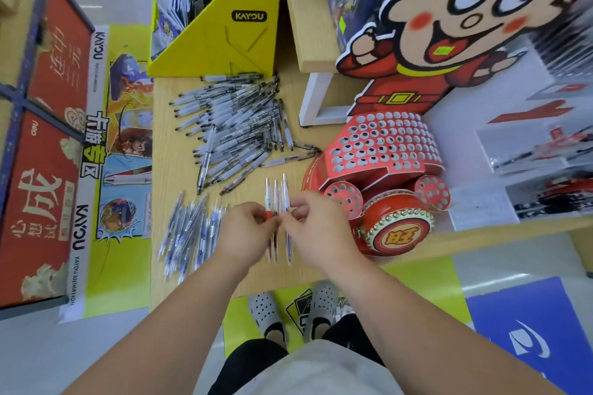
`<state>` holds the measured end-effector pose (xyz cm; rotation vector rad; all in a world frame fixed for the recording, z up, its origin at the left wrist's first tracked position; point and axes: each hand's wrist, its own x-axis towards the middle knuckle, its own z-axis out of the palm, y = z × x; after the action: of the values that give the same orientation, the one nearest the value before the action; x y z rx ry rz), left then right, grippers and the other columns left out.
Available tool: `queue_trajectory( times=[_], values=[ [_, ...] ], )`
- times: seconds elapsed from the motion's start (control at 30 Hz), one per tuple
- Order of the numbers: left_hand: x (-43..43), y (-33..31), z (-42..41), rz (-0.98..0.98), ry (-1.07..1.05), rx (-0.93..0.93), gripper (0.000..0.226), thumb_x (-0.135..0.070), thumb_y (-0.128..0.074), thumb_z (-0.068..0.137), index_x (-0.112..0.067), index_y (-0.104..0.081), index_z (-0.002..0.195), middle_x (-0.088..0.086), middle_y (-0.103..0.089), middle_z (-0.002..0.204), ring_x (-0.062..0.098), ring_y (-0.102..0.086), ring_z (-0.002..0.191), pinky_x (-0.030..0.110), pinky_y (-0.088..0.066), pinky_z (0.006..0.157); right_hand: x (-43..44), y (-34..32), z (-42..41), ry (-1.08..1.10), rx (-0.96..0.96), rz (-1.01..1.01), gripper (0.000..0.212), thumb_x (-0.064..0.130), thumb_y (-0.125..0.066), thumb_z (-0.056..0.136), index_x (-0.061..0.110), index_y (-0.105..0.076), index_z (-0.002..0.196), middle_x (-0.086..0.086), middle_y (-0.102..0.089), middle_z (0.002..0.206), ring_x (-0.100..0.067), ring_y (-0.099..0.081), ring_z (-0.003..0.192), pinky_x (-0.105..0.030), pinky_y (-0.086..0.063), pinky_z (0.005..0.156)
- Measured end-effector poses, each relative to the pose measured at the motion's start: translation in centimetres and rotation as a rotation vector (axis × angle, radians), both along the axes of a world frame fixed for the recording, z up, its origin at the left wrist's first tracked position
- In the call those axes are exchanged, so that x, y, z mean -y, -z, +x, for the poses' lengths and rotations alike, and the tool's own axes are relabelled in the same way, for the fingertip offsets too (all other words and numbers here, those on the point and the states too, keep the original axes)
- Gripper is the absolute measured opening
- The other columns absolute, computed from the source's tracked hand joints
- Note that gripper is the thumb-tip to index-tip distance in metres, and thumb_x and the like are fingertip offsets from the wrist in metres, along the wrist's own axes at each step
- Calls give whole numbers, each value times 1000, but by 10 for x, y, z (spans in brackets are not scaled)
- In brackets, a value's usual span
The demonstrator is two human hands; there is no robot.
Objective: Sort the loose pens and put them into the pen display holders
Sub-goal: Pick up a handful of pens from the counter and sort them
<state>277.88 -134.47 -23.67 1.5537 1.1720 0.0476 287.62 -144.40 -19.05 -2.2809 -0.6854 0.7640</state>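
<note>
A big heap of loose black-ink pens (237, 128) lies on the wooden table (173, 176). A smaller pile of blue pens (189, 231) lies at the near left. My left hand (245, 234) and my right hand (316, 228) meet above the table's near edge, both pinching a small bunch of red pens (277, 199) that point away from me. The red pen display holder (382, 144), full of round holes, stands just right of my hands, under a cartoon figure cutout (465, 19).
A yellow KAYOU card box (224, 38) stands behind the pens. A red display board (45, 144) is at the left. White shelving (529, 151) with pens rises at the right. My feet (295, 311) stand by the table's near edge.
</note>
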Motion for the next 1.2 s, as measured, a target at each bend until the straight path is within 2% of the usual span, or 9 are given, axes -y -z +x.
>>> queue_trajectory(
  times=[0.1,0.17,0.37,0.47,0.57,0.73,0.93,1.07,1.2],
  values=[
    [12,-38,8,-204,-95,220,22,-10,-73,91,0,-61,76,12,-64,68,27,-63,63,46,-61,65,15,-40,18,46,-27,156,39,25,-75,86,22,-64,124,8,-68,78,-1,-61,68,-16,-46,67],
    [19,-66,17,-320,-125,353,16,-8,-70,94,0,-64,81,12,-70,72,22,-66,61,38,-60,60,29,-66,33,60,-21,236,37,24,-75,85,28,-66,121,9,-70,77,0,-60,63,-11,-44,62],
    [46,-141,50,-637,-79,603,15,-13,-59,99,-7,-70,93,13,-75,85,19,-70,64,28,-56,53,74,-131,80,131,1,418,32,29,-73,81,57,-68,94,0,-67,82,-21,-67,71,-47,-60,72],
    [60,-163,72,-629,-69,596,14,-15,-60,98,-2,-63,101,18,-69,87,28,-68,68,41,-61,61,100,-151,113,188,24,485,27,43,-73,75,48,-67,101,5,-68,85,-25,-69,78,-50,-60,73],
    [76,-179,99,-592,-52,601,12,-16,-58,99,-4,-59,101,20,-68,88,31,-67,68,37,-55,52,128,-165,154,224,126,565,23,39,-73,77,45,-66,99,13,-67,80,-11,-64,70,-35,-60,69],
    [116,-191,160,-508,-122,586,8,-13,-52,102,-7,-57,100,19,-72,89,26,-68,67,34,-56,55,170,-174,230,267,128,668,21,31,-72,81,39,-65,100,3,-69,83,-22,-68,75,-54,-58,70],
    [156,-196,223,-418,-236,600,11,-12,-54,101,-10,-59,91,16,-68,83,24,-63,65,36,-52,57,191,-185,301,164,219,784,28,17,-72,92,41,-59,98,20,-65,86,-6,-66,80,-16,-53,72],
    [168,-201,236,-386,-268,619,29,-13,-54,102,-18,-70,79,14,-69,82,22,-63,66,34,-52,59,181,-195,320,91,244,859,28,16,-70,93,40,-58,103,14,-65,89,-4,-64,83,-11,-49,73],
    [168,-199,236,-332,-305,652,11,-13,-50,105,-11,-58,97,12,-66,81,22,-60,66,32,-50,60,164,-196,329,31,309,873,26,12,-71,91,30,-58,105,12,-63,87,-4,-63,79,-12,-50,71]
  ],
)
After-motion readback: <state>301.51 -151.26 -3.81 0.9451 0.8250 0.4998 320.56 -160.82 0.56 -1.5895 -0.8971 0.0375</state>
